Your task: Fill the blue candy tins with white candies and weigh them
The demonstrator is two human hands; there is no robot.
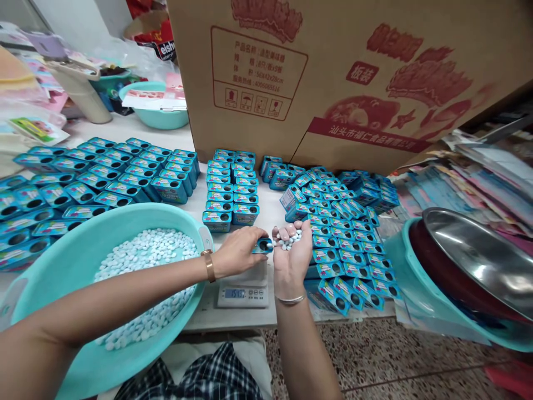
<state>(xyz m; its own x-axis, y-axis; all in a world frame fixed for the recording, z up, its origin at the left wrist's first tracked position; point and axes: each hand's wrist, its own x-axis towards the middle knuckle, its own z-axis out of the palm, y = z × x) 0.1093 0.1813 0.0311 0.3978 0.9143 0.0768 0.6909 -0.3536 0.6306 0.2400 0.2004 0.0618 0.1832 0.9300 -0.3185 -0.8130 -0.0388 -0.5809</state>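
Observation:
My left hand is closed on a small blue tin, held over a white digital scale. Right beside it, my right hand lies palm up and cupped, with a heap of white tablets in it. The tin's open side faces the tablets. A large teal basin holding many more white tablets sits under my left forearm.
Rows of blue tins fill the table to the left, a neat block stands behind the scale, and a loose pile lies to the right. A big cardboard box stands behind. A metal bowl rests in a teal basin at right.

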